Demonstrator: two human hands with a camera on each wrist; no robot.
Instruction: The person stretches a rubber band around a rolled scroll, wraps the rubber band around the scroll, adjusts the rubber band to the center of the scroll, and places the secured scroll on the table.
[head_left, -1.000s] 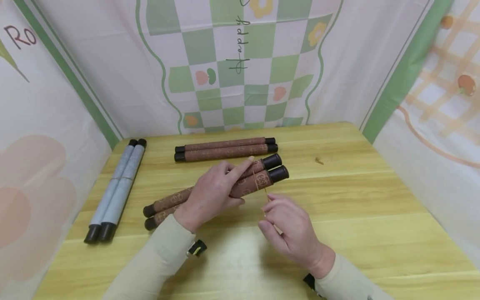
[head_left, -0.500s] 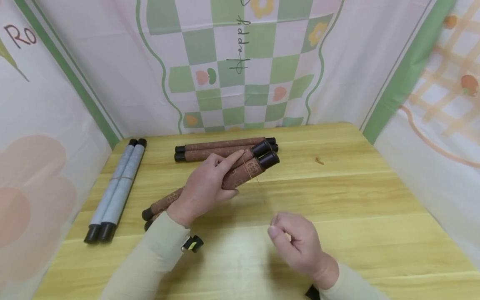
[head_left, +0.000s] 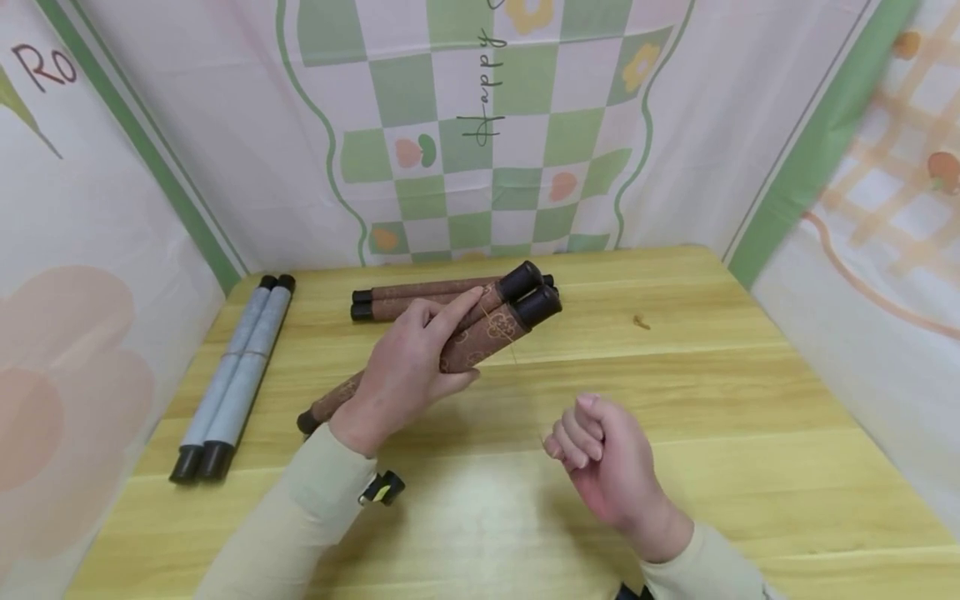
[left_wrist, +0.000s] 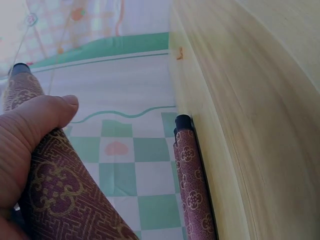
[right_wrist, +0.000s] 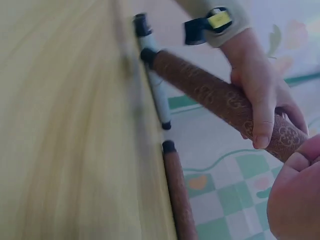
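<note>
My left hand [head_left: 397, 367] grips a brown patterned double-roller scroll [head_left: 487, 337] with black end knobs, its right end raised off the table. In the left wrist view, my thumb [left_wrist: 55, 111] lies across the scroll's patterned cover [left_wrist: 55, 190]. Near the right knobs, a thin tan rubber band [head_left: 514, 353] runs round the rollers and stretches toward my right hand [head_left: 611, 467]. The right fingers are curled in, holding the band's other end, which is hard to see. From the right wrist view, the scroll [right_wrist: 210, 95] slants between my two hands.
Behind the held scroll lies another brown scroll [head_left: 390, 309] on the wooden table [head_left: 750, 433]. A grey-blue scroll [head_left: 243, 375], banded at its middle, lies at the left. A small tan band [head_left: 641, 322] rests at the back right. Printed curtains [head_left: 420, 192] enclose the table.
My left hand has lifted and tilted the scroll's right end upward. My right hand has drawn away toward the lower right and turned, stretching the rubber band longer.
</note>
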